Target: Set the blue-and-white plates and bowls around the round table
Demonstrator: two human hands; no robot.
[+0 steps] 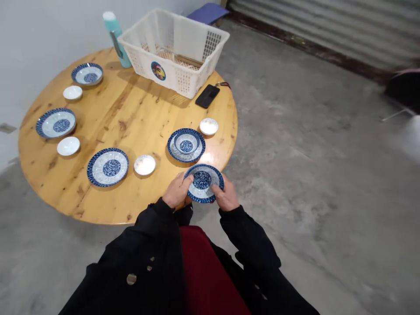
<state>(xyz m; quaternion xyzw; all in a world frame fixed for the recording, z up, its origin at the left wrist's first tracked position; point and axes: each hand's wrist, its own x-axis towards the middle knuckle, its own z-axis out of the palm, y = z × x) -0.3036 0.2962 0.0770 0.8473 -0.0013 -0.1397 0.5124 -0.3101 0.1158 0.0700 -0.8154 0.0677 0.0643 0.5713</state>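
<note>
Between both hands is a blue-and-white plate [201, 179], held just off the near right edge of the round wooden table. My left hand [178, 189] grips its left rim, thumb on the upper face. On the right rim, my right hand [226, 194] is closed the same way. Just beyond the held plate, a small patterned bowl [186, 143] sits on a blue-rimmed plate [186, 158]. A white dish [209, 126] lies behind that pair. To the left are another white dish [145, 165] and a blue-rimmed plate [108, 167].
The round wooden table [98, 113] also bears two more blue-rimmed plates [56, 123] and white dishes [68, 146] at its left. At the back stand a white plastic basket [173, 48], a teal bottle [118, 41] and a black phone [208, 96]. Concrete floor [311, 175] lies right.
</note>
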